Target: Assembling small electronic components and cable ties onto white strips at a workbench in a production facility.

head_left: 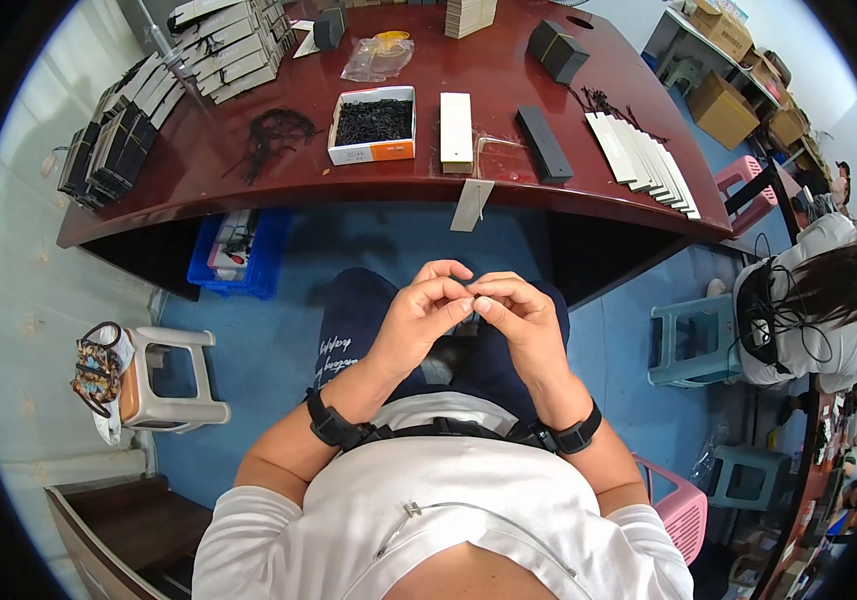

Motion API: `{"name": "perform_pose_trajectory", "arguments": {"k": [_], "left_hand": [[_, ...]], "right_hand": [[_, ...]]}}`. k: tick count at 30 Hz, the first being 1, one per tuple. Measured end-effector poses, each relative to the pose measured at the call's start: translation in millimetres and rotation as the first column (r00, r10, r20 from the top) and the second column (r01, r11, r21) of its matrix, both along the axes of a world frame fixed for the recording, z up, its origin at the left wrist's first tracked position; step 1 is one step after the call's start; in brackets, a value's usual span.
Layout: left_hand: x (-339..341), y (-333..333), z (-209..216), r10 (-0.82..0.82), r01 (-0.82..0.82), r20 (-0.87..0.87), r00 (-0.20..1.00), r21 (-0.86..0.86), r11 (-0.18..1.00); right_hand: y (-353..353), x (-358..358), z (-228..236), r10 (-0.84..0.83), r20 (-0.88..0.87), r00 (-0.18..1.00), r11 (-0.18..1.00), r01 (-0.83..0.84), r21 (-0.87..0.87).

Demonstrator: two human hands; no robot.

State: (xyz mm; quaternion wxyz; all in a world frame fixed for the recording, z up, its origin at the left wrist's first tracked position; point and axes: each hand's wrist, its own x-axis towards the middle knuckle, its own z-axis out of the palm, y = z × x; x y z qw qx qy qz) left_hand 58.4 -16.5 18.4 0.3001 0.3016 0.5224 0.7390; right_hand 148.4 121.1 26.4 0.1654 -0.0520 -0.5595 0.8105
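Observation:
My left hand (413,315) and my right hand (526,325) meet above my lap, below the table's front edge. Thumb and fingers of each are pinched together, and the fingertips almost touch. Whatever lies between them is too small or too hidden to name. Just beyond the hands, a pale tag-like card (472,205) juts over the table edge. On the table behind it stand a narrow stack of white cards (455,122) and a stack of black cards (544,145). To their left is an orange-and-white box (388,152) full of small black pieces.
The dark red table (318,195) also bears black cords (278,130), fanned white cards (638,160), a clear plastic bag (378,62) and stacked bundles (233,50). A blue crate (258,270) sits below. A white stool (183,375) is left; another person (798,310) sits right.

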Motion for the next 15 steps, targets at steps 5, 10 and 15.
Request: {"name": "perform_pose_trajectory", "arguments": {"k": [5,10,15], "left_hand": [[-1.3,-1.5,-3.9,-0.009,0.007,-0.045,0.999,-0.042,0.999],[-13.4,-11.3,-10.5,-0.013,-0.091,-0.501,0.865,-0.181,0.979],[-27.8,-31.1,0.9,-0.459,0.062,-0.614,0.642,-0.555,0.830]], "right_hand": [[0.5,-2.3,-4.0,-0.003,-0.072,0.997,0.998,0.007,0.057],[12.1,0.7,0.3,-0.001,-0.013,1.000,0.995,0.000,-0.103],[16.6,1.7,0.0,0.126,-0.053,0.991,0.962,-0.135,-0.236]]}}
